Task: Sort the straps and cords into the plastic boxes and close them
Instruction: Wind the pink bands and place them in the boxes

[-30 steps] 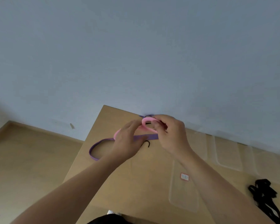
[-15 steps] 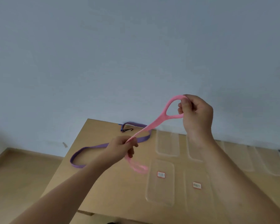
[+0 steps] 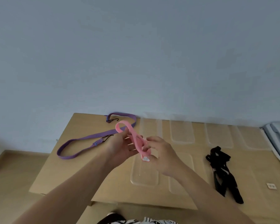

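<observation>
Pink strap [image 3: 132, 139] up in the air above the counter [image 3: 81, 159], folded into loops between both hands! Left hand [image 3: 120, 147] pinches the upper loop with its fingers, right hand [image 3: 162, 152] curls round the lower end, just over a clear plastic box [image 3: 144, 175]. Purple strap [image 3: 87, 139] sprawls across the counter's left side, near the wall. Black straps [image 3: 223, 172] lie in a heap off to the right, more clear boxes [image 3: 182, 133] lined along the back.

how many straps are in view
3: the pink strap held in both hands, the purple strap lying at the table's left, the black strap bundle at the right.
</observation>
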Available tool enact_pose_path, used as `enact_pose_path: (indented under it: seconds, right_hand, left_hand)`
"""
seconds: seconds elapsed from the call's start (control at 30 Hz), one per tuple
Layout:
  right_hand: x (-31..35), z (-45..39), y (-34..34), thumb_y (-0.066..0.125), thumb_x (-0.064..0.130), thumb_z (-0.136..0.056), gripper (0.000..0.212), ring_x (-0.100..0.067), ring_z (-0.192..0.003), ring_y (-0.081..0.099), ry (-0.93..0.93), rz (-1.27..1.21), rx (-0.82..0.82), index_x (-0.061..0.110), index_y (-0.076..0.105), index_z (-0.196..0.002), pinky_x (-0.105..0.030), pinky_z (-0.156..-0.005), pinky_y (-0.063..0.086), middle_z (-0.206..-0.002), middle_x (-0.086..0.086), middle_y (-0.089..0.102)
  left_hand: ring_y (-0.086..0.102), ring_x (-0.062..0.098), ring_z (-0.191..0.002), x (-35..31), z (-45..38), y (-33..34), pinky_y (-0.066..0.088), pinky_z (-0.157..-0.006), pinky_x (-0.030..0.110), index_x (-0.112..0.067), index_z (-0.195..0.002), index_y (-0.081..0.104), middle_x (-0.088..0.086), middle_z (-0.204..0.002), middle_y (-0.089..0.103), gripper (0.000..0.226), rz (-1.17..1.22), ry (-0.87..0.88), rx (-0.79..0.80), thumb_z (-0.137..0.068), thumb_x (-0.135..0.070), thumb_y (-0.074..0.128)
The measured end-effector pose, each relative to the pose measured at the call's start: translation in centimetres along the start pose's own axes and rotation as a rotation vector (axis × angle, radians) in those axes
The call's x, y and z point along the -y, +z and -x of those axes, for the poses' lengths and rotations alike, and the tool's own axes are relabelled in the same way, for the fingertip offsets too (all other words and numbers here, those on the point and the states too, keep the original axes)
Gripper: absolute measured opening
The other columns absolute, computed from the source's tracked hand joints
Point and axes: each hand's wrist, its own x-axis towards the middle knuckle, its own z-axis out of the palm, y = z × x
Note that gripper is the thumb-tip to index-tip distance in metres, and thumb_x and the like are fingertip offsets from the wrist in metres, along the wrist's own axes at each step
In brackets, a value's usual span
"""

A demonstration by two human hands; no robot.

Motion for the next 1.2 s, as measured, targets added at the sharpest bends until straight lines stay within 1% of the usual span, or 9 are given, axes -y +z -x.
enact_pose_path:
  seconds: [0.1,0.27,0.43,0.67,0.83,0.9,1.03,1.1,1.2]
  right_hand:
    - [-1.7,1.1,1.3,0.073,0.005,-0.078,0.021,-0.019,-0.118,0.057,0.022,0.068,0.038,0.016,0.072,-0.096,-0.033,-0.098,0.046,-0.131,0.005,0.058]
    - [-2.8,1.9,2.6,0.077,0.013,-0.075,0.032,-0.017,-0.118,0.050,0.060,0.121,-0.016,0.020,0.066,-0.104,-0.030,-0.095,0.046,-0.130,0.003,0.050]
    - [-2.9,2.1,2.2,0.089,0.015,-0.062,0.051,-0.007,-0.103,0.054,0.192,-0.176,-0.021,0.032,0.050,-0.089,-0.015,-0.082,0.043,-0.116,0.007,0.050]
    - [-2.6,2.7,3.4,0.081,0.002,-0.070,0.039,-0.025,-0.093,0.058,0.321,-0.434,0.061,0.015,0.050,-0.090,-0.043,-0.088,0.051,-0.106,-0.017,0.062]
    - [-2.5,2.3,4.7,0.070,0.014,-0.070,0.036,-0.020,-0.083,0.056,0.356,-0.714,0.064,0.010,0.060,-0.104,-0.029,-0.072,0.049,-0.094,-0.004,0.060]
    - [-2.4,1.9,5.5,0.081,0.022,-0.078,0.041,-0.016,-0.090,0.062,0.364,-0.628,0.059,0.015,0.058,-0.111,-0.029,-0.076,0.055,-0.104,-0.003,0.062]
    - [-2.7,1.3,7.2,0.090,0.022,-0.068,0.056,-0.010,-0.085,0.057,0.393,-0.410,0.029,0.023,0.053,-0.109,-0.012,-0.057,0.048,-0.112,-0.005,0.049]
    - [-3.3,1.1,7.6,0.079,0.023,-0.067,0.049,-0.007,-0.093,0.053,0.359,-0.217,-0.009,0.029,0.055,-0.109,-0.005,-0.068,0.043,-0.112,0.000,0.044]
    - [-4.6,0.6,7.0,0.076,0.027,-0.071,0.049,-0.009,-0.101,0.048,0.254,0.045,0.001,0.031,0.064,-0.119,-0.018,-0.080,0.043,-0.114,0.005,0.042]
  left_hand:
    - [0.071,0.042,-0.092,1.0,0.0,0.5,0.059,-0.078,0.051,0.001,-0.111,0.062,0.025,-0.112,0.070,0.025,-0.081,-0.009,0.012,-0.102,-0.019,0.051]
    - [0.071,0.039,-0.094,2.7,-0.1,1.0,0.057,-0.092,0.056,-0.002,-0.115,0.062,0.021,-0.106,0.073,0.030,-0.114,-0.029,0.042,-0.100,-0.027,0.055]
    - [0.071,0.041,-0.101,3.2,-0.2,0.1,0.057,-0.092,0.055,-0.001,-0.123,0.063,0.023,-0.115,0.070,0.043,-0.117,-0.119,0.039,-0.097,-0.036,0.062]
    - [0.071,0.031,-0.078,3.4,-0.6,-1.3,0.060,-0.073,0.048,0.000,-0.115,0.066,0.013,-0.087,0.066,0.030,-0.164,-0.062,-0.108,-0.089,-0.014,0.072]
    - [0.069,0.033,-0.073,3.1,-1.4,-2.1,0.061,-0.069,0.051,0.002,-0.107,0.057,0.019,-0.093,0.059,0.014,-0.055,-0.078,-0.158,-0.094,0.002,0.056]
    - [0.068,0.032,-0.070,3.3,-1.8,-2.2,0.061,-0.066,0.051,0.004,-0.110,0.057,0.019,-0.092,0.059,0.016,-0.028,-0.086,-0.158,-0.094,0.003,0.057]
    - [0.071,0.034,-0.082,3.6,-2.8,-2.9,0.062,-0.073,0.055,0.007,-0.118,0.056,0.021,-0.101,0.060,0.024,-0.033,-0.105,-0.168,-0.095,0.002,0.061]
    - [0.070,0.036,-0.087,3.7,-3.3,-3.5,0.063,-0.072,0.051,0.005,-0.116,0.060,0.020,-0.102,0.061,0.023,-0.065,-0.112,-0.208,-0.094,-0.002,0.064]
    - [0.071,0.028,-0.077,3.8,-4.0,-5.0,0.061,-0.063,0.037,-0.001,-0.110,0.064,0.014,-0.099,0.064,0.024,-0.231,-0.075,-0.291,-0.091,-0.011,0.073]
